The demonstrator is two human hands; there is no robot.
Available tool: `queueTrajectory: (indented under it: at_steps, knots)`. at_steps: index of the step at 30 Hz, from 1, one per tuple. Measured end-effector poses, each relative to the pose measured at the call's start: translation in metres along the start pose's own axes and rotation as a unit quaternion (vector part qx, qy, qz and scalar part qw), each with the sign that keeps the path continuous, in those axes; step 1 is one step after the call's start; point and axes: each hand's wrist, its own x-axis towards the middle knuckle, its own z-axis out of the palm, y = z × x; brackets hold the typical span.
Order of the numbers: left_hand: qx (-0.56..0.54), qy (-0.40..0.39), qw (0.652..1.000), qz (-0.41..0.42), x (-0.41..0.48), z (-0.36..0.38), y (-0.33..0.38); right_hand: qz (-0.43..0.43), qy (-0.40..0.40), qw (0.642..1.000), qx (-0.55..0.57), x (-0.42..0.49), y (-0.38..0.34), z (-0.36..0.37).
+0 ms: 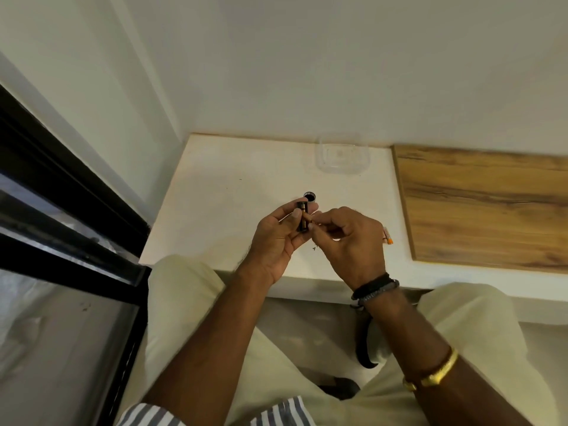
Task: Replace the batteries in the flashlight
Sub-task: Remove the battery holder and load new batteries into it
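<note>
My left hand (278, 238) grips a black battery holder (301, 217) over the white table; a battery with a copper-coloured band shows in its side. My right hand (347, 238) has its fingertips pinched at the holder's lower end; what they hold is too small to tell. A small black round flashlight part (309, 196) stands upright on the table just beyond my left fingertips. Loose batteries with orange ends (388, 238) lie on the table behind my right hand, mostly hidden by it.
A clear plastic container (341, 157) sits at the back of the white table (221, 186) against the wall. A wooden panel (485, 207) adjoins the table on the right. A black window frame (61, 192) runs along the left. My knees are below the table's front edge.
</note>
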Motion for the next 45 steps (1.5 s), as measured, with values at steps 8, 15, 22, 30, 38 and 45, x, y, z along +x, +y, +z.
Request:
queueTrajectory:
  at_steps: [8,15,22,30,38,45]
  knots:
    - [0.02,-0.004,1.0,-0.002,-0.001,0.002,-0.004,0.012,-0.043,0.999,0.0,0.004,0.009,0.003]
    - [0.043,0.0,0.999,-0.008,-0.001,0.004,-0.01,0.139,-0.083,0.983,0.085,0.009,0.015,0.002]
    - [0.051,0.027,0.998,-0.021,0.002,0.006,-0.013,0.199,-0.077,0.968,0.135,0.003,0.023,0.006]
    - [0.092,0.032,0.995,-0.029,0.004,0.003,-0.012,0.274,-0.097,0.918,0.268,-0.004,0.029,0.001]
    - [0.151,0.016,0.988,-0.034,0.005,0.006,-0.021,0.263,-0.107,0.932,0.226,-0.005,0.032,0.001]
    - [0.171,-0.001,0.985,-0.028,0.005,0.008,-0.025,0.254,-0.116,0.938,0.207,-0.005,0.033,-0.002]
